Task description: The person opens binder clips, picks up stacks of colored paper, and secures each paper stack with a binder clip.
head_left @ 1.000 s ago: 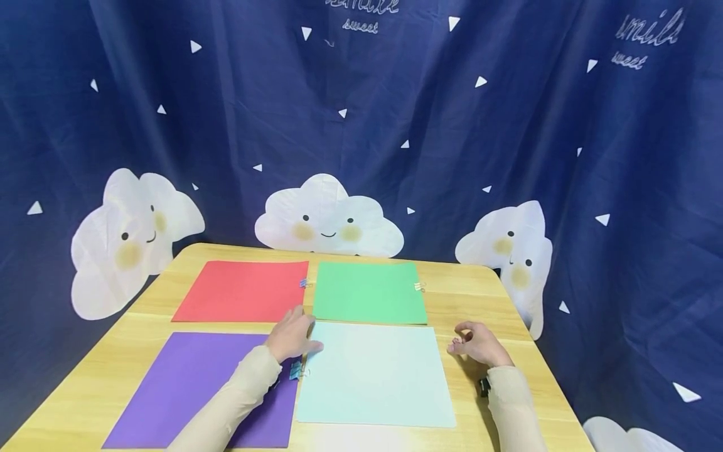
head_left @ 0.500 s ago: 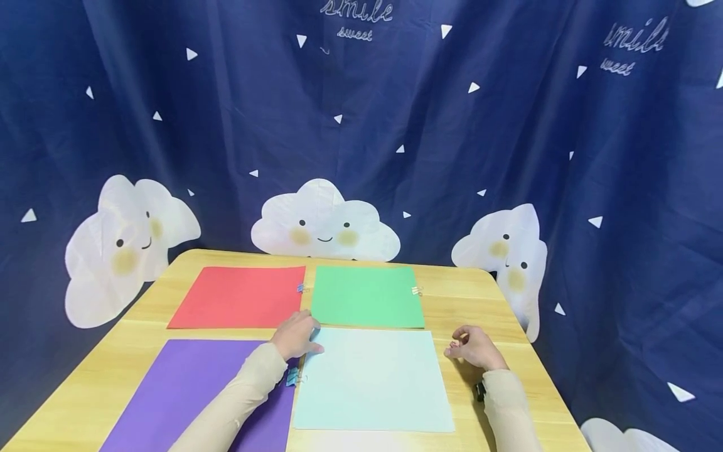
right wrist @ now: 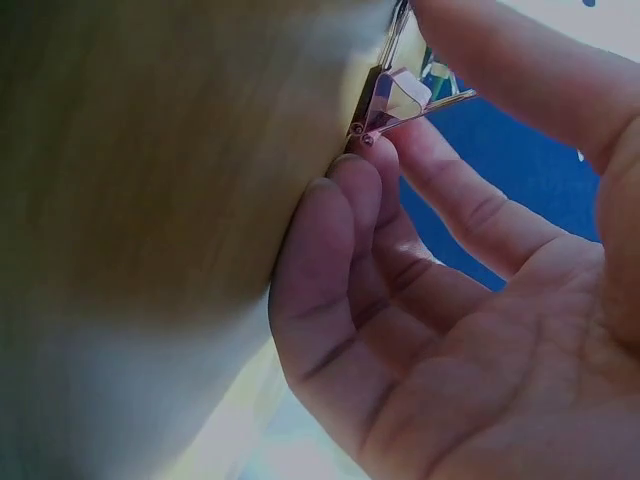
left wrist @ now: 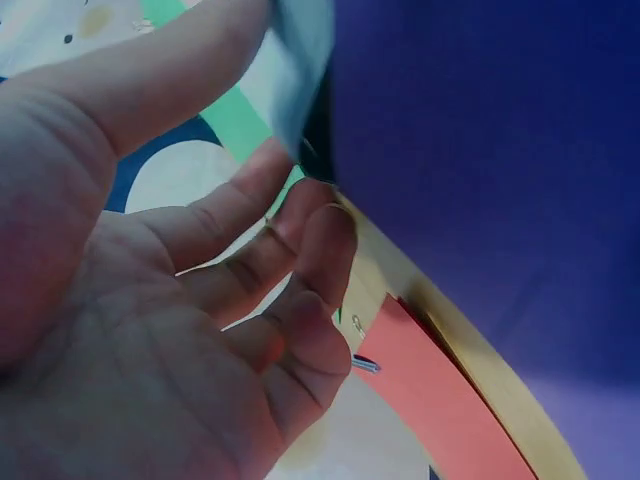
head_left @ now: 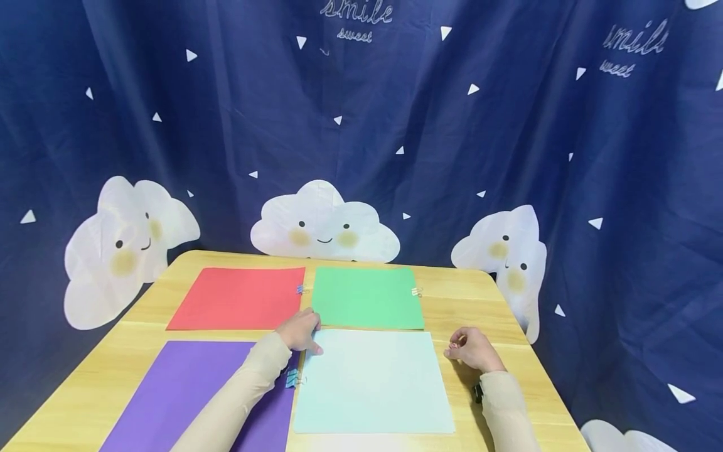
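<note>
My left hand (head_left: 301, 329) lies at the upper left corner of a light blue sheet of paper (head_left: 373, 383), its thumb on the sheet's left edge. In the left wrist view its fingers bend loosely near the sheet's edge. To the right of that sheet, low over the table, my right hand (head_left: 474, 348) pinches a small pink metallic binder clip (right wrist: 400, 95) between thumb and fingers. A blue binder clip (head_left: 292, 378) sits on the right edge of the purple paper (head_left: 186, 389), partly beneath my left forearm.
Behind lie a red paper (head_left: 237, 298) with a blue clip (head_left: 300, 289) and a green paper (head_left: 367, 298) with a pale clip (head_left: 416, 291). The wooden table (head_left: 469, 298) backs onto a dark blue cloud-print curtain (head_left: 361, 144).
The head view has shifted slightly, so the table sits a little lower in it. Both hands stay nearly in place, the right one still pinching the pink binder clip.
</note>
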A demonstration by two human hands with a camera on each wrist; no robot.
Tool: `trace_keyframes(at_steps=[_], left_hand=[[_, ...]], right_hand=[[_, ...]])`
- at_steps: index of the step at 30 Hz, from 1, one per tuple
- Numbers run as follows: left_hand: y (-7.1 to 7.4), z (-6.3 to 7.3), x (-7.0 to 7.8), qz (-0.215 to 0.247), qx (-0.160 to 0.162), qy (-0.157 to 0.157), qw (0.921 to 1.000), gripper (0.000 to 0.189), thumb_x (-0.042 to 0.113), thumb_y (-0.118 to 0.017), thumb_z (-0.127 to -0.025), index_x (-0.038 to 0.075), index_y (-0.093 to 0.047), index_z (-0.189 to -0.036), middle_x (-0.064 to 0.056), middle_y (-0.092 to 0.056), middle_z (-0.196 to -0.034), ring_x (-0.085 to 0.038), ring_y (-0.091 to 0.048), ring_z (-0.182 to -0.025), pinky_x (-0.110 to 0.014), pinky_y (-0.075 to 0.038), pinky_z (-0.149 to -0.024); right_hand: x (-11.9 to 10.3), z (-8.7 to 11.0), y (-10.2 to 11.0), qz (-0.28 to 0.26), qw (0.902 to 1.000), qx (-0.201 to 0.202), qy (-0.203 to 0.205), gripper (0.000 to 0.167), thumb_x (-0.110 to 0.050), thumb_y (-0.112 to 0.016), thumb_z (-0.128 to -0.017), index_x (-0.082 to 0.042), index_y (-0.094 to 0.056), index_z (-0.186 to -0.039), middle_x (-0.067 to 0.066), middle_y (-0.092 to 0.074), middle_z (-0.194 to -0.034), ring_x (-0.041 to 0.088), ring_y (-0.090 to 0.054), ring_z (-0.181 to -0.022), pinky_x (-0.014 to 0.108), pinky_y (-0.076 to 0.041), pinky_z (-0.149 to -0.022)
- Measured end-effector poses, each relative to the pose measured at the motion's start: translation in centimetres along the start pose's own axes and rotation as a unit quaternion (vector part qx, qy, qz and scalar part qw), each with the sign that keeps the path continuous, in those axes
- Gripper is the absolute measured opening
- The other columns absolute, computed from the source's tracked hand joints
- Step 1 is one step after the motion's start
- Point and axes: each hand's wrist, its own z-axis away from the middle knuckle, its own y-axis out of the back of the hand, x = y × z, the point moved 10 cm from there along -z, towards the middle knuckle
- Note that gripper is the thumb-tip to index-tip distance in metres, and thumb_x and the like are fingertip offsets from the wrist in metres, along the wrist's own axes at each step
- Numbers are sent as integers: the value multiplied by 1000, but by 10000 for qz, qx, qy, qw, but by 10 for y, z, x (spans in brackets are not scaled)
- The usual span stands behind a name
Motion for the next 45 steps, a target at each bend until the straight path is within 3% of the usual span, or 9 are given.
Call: trace_keyframes(at_steps=[5,13,17,24,29,33,36,41,45], left_hand=[[-2,1,-2,129,-218,102,9996,50,21,-96,-72,1,-63,-104,-9,-63,-104,-24,-58,-96,-45,-54,-91],[-7,1,-4,246,-488,171,9984,58,22,-94,-75,-1,-64,-118,-12,-62,-119,-28,-58,-112,-49,-53,-102],[-9,0,-7,336,-516,254,9978,58,23,-95,-73,1,-64,-118,-10,-61,-119,-27,-56,-111,-48,-53,-100],[-10,-4,-12,1145,-321,396,9921,54,11,-95,-72,3,-64,-115,-16,-65,-127,-26,-58,-106,-48,-54,-95],[-13,-8,-18,1607,-284,476,9854,56,7,-92,-74,2,-62,-121,-20,-62,-134,-25,-55,-99,-42,-52,-87],[-17,-10,-23,2216,-355,514,9731,64,6,-90,-75,-4,-60,-131,-18,-70,-103,-18,-52,-69,-29,-46,-63],[-21,-11,-28,2817,-464,592,9565,59,5,-87,-77,-8,-63,-129,-10,-68,-82,-12,-51,-55,-24,-46,-54],[-28,-8,-31,3662,-665,642,9259,23,5,-80,-85,-4,-71,-104,-9,-76,-89,-14,-71,-72,-29,-63,-68],[-29,-7,-28,4096,-802,566,9069,18,9,-71,-95,-3,-70,-109,-9,-77,-92,-16,-74,-77,-34,-66,-72]], right_hand=[[0,1,-1,137,9999,77,26,25,-10,-86,-82,-2,-66,-94,7,-63,-83,18,-55,-70,29,-45,-59],[-9,4,-1,303,9991,249,165,18,-8,-83,-84,-3,-67,-89,6,-65,-78,17,-54,-61,30,-45,-53],[-15,5,1,431,9979,337,341,10,-6,-81,-86,-4,-71,-89,6,-68,-80,17,-57,-66,31,-46,-57],[-14,3,11,545,9950,707,450,8,-4,-75,-90,1,-74,-97,10,-72,-87,18,-62,-75,33,-53,-66],[-7,3,16,193,9960,837,243,17,0,-71,-92,5,-66,-108,15,-71,-87,19,-63,-70,33,-52,-60],[-7,3,23,-7,9934,1119,254,11,4,-68,-91,1,-62,-99,13,-71,-80,18,-62,-66,30,-48,-57],[-9,4,28,-8,9904,1339,352,7,6,-66,-89,-1,-65,-88,11,-72,-78,15,-63,-66,27,-47,-60],[-6,2,28,-234,9910,1292,265,17,7,-59,-91,1,-74,-85,12,-77,-82,15,-69,-72,22,-49,-63],[-2,1,27,-295,9931,1129,144,18,0,-60,-93,3,-77,-93,15,-79,-90,18,-72,-79,25,-52,-66]])
